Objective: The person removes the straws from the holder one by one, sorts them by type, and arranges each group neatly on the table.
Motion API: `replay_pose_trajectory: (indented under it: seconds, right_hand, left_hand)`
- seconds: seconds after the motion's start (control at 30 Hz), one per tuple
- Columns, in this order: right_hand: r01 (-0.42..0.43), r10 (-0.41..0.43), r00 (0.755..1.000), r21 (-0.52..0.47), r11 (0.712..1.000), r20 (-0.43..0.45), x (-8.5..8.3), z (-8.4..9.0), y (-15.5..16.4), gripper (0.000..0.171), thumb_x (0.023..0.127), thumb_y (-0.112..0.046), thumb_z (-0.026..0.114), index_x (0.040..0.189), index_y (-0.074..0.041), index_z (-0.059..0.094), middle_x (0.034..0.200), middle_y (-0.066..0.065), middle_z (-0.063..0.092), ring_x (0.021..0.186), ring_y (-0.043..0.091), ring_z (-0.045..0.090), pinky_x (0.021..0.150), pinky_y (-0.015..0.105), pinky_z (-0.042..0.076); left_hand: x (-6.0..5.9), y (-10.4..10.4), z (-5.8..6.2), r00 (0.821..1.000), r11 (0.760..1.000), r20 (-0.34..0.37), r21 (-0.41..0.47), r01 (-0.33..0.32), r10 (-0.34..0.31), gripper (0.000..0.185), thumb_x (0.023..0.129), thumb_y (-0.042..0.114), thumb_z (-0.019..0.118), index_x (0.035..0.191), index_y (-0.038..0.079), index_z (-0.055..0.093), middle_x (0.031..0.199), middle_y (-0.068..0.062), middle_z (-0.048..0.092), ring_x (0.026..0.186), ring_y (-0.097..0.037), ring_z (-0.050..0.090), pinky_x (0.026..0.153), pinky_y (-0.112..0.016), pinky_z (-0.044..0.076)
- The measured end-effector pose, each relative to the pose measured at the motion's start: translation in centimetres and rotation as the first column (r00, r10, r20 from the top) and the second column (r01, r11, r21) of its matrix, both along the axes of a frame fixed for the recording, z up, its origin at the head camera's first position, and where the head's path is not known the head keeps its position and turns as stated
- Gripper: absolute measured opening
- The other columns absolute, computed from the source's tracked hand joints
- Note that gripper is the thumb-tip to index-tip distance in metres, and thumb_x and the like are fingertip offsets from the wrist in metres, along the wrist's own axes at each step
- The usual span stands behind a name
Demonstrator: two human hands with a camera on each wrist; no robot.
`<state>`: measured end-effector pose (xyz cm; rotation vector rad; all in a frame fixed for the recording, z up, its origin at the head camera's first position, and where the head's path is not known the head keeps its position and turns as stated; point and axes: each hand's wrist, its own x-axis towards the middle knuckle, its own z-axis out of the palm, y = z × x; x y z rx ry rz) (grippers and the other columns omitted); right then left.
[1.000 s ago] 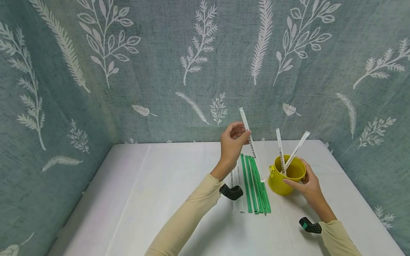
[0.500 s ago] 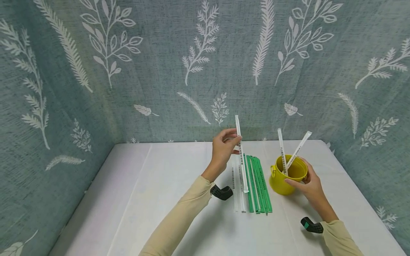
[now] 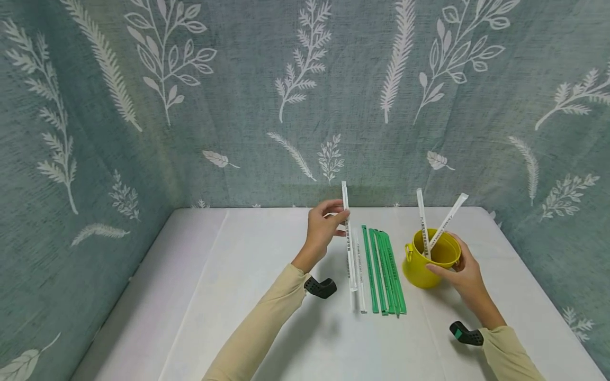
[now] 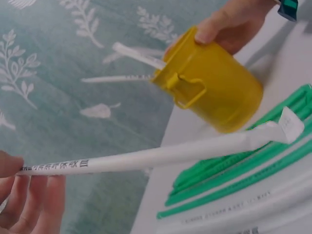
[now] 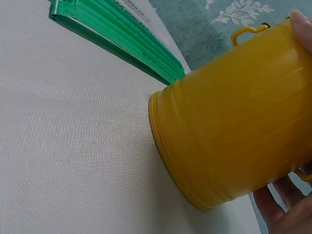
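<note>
Aloft, left hand (image 3: 321,228) pinching wrapped straw (image 3: 348,238)

the left hand (image 3: 321,225) has drawn away from the yellow cup (image 3: 426,264), sliding left across the table and sinking a little, and it has carried the white wrapped straw (image 3: 348,238) with it. a second ago that straw leaned with its top to the left and its lower end over the green straws (image 3: 383,272); now it stands nearly upright, its lower end over the white straws (image 3: 358,288) lying left of the green ones. the left forearm and its wrist camera have shifted left too
</note>
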<state>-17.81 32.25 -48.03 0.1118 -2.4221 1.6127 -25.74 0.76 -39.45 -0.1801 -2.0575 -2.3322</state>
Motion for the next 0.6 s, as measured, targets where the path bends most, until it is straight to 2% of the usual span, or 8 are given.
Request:
replay_pose_trajectory:
  seconds: [0.2,0.4,0.6]
  right_hand:
    - [0.001,-0.002,1.0,0.004,1.0,0.006,-0.1,-0.1,0.0,0.086,0.084,-0.016,0.073,0.152,-0.023,0.019,0.143,0.008,0.035,0.116,0.002,0.04,0.089,0.003,0.037]
    - [0.012,-0.012,1.0,-0.001,1.0,0.019,0.0,0.1,-0.1,0.087,0.084,-0.015,0.073,0.152,-0.022,0.019,0.143,0.009,0.035,0.117,0.006,0.04,0.09,0.004,0.037]
    - [0.013,-0.013,0.999,-0.001,1.0,0.038,-0.1,0.3,-0.3,0.088,0.084,-0.014,0.073,0.152,-0.021,0.018,0.143,0.008,0.035,0.119,0.009,0.039,0.092,0.006,0.038]
  left_hand:
    - [-0.1,-1.0,-1.0,0.998,0.999,0.064,-0.044,-0.016,0.019,0.03,0.086,0.008,0.069,0.116,0.007,0.064,0.099,-0.009,0.061,0.071,-0.017,0.064,0.054,-0.034,0.059]
    - [-0.2,-1.8,-1.8,0.99,0.997,0.139,-0.079,0.011,0.0,0.03,0.087,0.009,0.068,0.116,0.006,0.064,0.1,-0.01,0.061,0.073,-0.018,0.064,0.053,-0.033,0.058]
    - [-0.3,-2.2,-3.1,0.982,0.997,0.19,-0.08,0.019,-0.004,0.03,0.087,0.009,0.068,0.116,0.005,0.063,0.101,-0.011,0.061,0.074,-0.019,0.063,0.054,-0.034,0.059]
